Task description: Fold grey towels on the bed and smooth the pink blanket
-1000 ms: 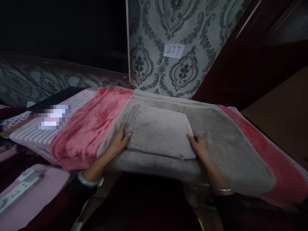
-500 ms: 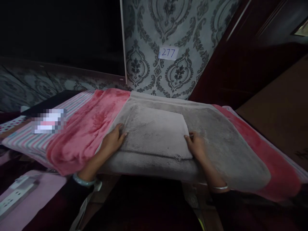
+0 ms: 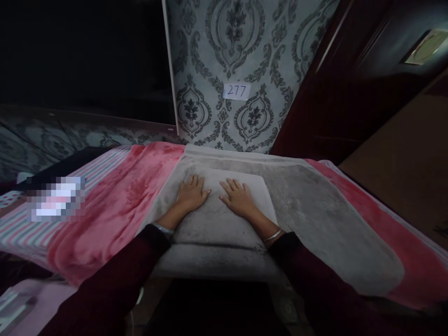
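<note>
Head view: left of the folded gray cloth lie a striped sheet and, nearer it, a rumpled pink plush blanket. The left hand rests flat on the cloth's left part, fingers spread; the right hand lies flat and spread farther right on it — neither grips anything. Beneath the cloth — and stretching well to its right — is a gray plush mat.

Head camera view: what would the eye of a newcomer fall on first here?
Probably first the person's left hand and right hand, laid palms down on a folded grey plush cloth near the centre. Next might come the pink plush blanket to its left, and the white paper label marked 277 on the patterned wall above.
</note>
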The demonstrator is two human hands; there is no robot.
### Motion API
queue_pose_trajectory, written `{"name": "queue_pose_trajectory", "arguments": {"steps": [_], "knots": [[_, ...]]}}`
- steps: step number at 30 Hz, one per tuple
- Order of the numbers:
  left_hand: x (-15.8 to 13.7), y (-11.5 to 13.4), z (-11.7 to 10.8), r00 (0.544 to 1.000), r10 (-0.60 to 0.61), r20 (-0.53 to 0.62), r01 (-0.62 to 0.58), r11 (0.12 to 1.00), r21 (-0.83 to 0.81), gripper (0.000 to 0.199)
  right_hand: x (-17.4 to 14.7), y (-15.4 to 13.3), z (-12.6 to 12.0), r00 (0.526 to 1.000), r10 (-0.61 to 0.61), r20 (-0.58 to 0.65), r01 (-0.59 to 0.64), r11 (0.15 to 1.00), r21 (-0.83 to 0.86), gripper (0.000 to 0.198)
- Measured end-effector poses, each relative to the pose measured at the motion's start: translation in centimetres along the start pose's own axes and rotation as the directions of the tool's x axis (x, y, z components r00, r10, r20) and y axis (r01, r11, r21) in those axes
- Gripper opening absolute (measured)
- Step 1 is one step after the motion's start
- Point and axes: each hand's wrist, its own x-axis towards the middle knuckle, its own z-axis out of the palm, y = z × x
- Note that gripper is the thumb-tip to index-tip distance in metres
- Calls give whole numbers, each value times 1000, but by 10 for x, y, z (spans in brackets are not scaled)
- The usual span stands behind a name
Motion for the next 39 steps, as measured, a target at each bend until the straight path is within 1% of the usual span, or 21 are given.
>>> {"name": "queue_pose_trajectory", "arguments": {"steps": [2,5,6,8,11,14,16,18,20,22,24,27,29,31,33,35,37,39], "knots": [[-3,-2,4,1000,12,-11,-12,1000,11,67,-1,4,5,1000,-8,-7,8,1000,0,64],[-3,-4,2,1000,19,-5,-18,1000,20,66,-1,15,1,1000,-5,14,5,1000,3,64],[-2,-4,2,1000,19,-4,-19,1000,22,66,-1,21,-1,999,23,24,-22,1000,-2,64],[0,-4,1,1000,23,3,-23,999,33,66,-4,37,-5,993,116,36,-115,993,-19,64],[1,-4,3,1000,19,19,-20,997,79,68,-13,64,-7,963,266,43,-265,964,-24,65],[0,-4,4,1000,6,30,-9,995,103,68,-22,81,-10,935,345,77,-344,938,-25,64],[-1,-4,1,999,1,44,-5,996,91,68,-22,81,-16,923,370,103,-367,929,-47,64],[2,-3,-5,997,-8,77,2,997,72,68,-15,72,-25,924,364,115,-359,931,-60,63],[9,0,-16,994,-14,111,8,998,55,66,0,57,-32,941,312,129,-310,950,-39,61],[21,4,-26,994,3,110,-8,999,44,62,19,40,-36,960,237,150,-241,971,7,60],[33,9,-30,995,49,92,-52,998,32,58,37,25,-34,970,177,167,-187,981,45,59],[47,11,-23,988,95,121,-98,995,18,57,56,13,-20,979,142,149,-150,988,46,58],[50,9,-11,987,91,132,-94,995,18,58,60,13,-11,982,138,131,-144,989,37,57],[50,6,-1,990,88,113,-91,996,19,58,59,20,-5,982,148,116,-154,987,37,57],[47,4,4,992,93,82,-94,995,19,58,55,30,-3,979,180,100,-185,982,37,58],[43,4,4,997,81,18,-81,996,25,57,48,42,-3,968,236,83,-238,971,25,59],[39,6,2,997,38,-64,-36,999,36,53,40,53,-5,956,288,59,-289,957,9,59],[35,8,0,994,-7,-113,13,998,53,49,30,62,-6,942,335,33,-335,942,0,60]]}}
